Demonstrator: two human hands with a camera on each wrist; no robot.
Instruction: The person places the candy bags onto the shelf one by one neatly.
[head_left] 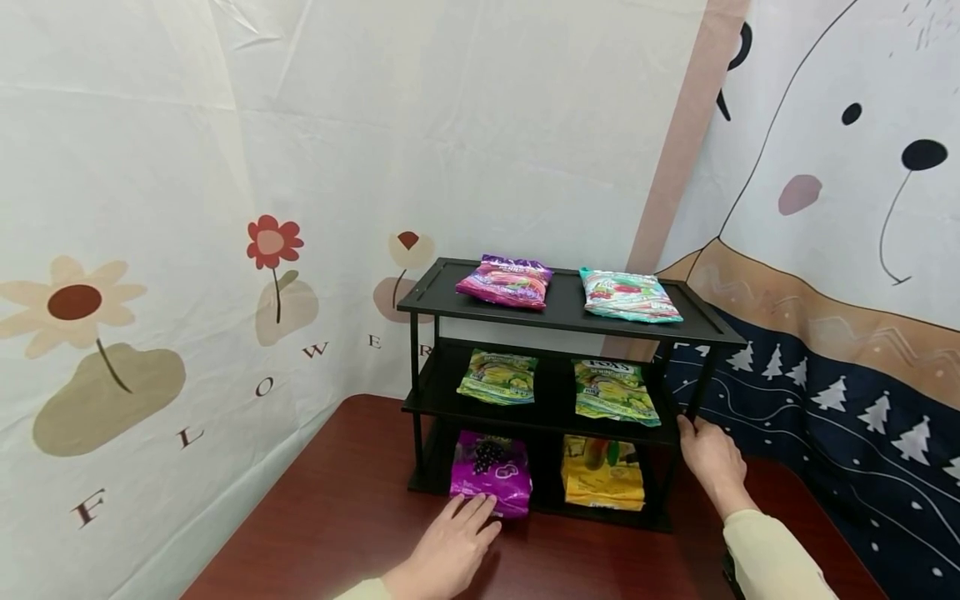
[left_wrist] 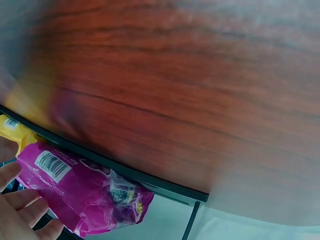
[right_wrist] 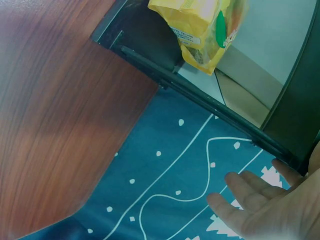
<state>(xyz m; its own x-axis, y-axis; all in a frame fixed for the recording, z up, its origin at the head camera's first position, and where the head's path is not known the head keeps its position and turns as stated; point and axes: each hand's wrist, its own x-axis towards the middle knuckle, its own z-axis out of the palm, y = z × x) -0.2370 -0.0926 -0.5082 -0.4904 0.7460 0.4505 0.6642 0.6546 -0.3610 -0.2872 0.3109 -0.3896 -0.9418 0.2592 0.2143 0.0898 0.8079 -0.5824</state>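
A black three-tier shelf rack (head_left: 551, 429) holds pairs of snack bags. My left hand (head_left: 450, 542) touches the lower front of a purple bag (head_left: 491, 468) with grape artwork on the bottom tier, its fingers extended. In the left wrist view, the fingertips lie against the purple bag (left_wrist: 75, 190), near its barcode. At the rack's right side, my right hand (head_left: 712, 458) touches the frame beside the middle tier. The right wrist view shows its fingers (right_wrist: 250, 192) loosely extended near the frame corner, with the thumb mostly out of view. A yellow bag (head_left: 602, 475) sits right of the purple one.
Two green-yellow bags (head_left: 498, 377) lie on the middle tier. On top are a pink-purple bag (head_left: 510, 282) and a teal-white bag (head_left: 630, 296). The rack stands on a reddish-brown table (head_left: 337, 500), with printed cloth (head_left: 525, 125) behind and at the right.
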